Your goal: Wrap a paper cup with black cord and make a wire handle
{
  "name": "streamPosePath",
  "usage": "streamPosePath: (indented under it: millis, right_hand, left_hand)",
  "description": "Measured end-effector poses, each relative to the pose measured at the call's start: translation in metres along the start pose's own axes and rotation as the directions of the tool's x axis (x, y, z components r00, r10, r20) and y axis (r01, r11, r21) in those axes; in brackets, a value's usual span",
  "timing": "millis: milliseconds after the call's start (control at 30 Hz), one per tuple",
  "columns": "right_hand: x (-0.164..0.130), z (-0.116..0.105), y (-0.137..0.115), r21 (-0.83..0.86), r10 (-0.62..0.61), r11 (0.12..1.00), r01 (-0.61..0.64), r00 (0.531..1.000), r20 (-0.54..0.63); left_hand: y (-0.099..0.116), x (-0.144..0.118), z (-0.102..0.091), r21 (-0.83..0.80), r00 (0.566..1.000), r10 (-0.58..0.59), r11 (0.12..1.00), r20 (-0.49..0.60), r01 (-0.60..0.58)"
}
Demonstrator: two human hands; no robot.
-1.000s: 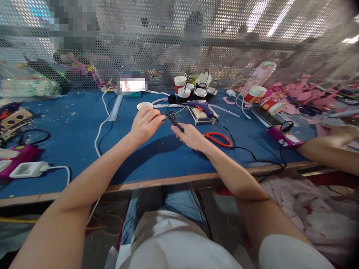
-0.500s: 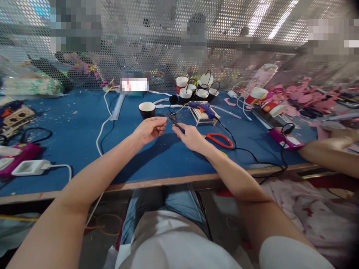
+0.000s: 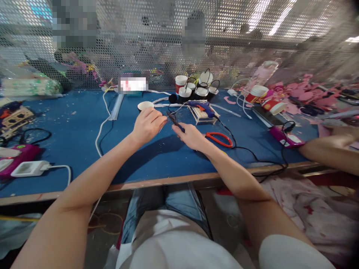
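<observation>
My left hand is closed in a pinch, its back turned up, near the middle of the blue table. A thin wire-like strand shows just below its fingertips; most of it is hidden. My right hand is wrapped round dark slim-nosed pliers, whose tips point up and left, close to the left fingertips. Whether the tips grip the strand is too small to tell. Just behind my left hand stands a black paper cup with a white inside, partly covered by the hand.
A blue glue gun rests on a small wooden stick rack. Red-handled pliers lie right of my right hand. Several cups with black wire handles stand at the back. Another person's arm reaches in at the right.
My left hand has turned over so that its back faces up, and it has risen slightly, now covering more of the black cup. The right hand and its pliers have barely moved.
</observation>
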State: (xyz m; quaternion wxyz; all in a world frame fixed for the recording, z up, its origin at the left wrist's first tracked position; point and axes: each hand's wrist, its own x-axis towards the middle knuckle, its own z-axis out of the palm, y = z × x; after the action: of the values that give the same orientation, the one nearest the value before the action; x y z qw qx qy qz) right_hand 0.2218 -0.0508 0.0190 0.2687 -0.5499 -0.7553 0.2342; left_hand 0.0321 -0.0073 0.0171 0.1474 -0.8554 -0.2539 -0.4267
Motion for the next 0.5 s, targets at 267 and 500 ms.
streamPosePath:
  millis: [267, 500]
  right_hand:
    - [-0.001, 0.001, 0.0, -0.02, -0.044, 0.999, 0.043, 0.998, -0.044]
    - [0.001, -0.004, 0.002, 0.007, 0.032, 0.999, -0.032, 0.998, -0.05]
  left_hand:
    - [0.017, 0.006, 0.007, -0.659, 0.472, -0.667, -0.038, 0.576, 0.751]
    - [0.003, 0.004, -0.01, -0.29, 0.91, -0.414, 0.868, 0.026, 0.403]
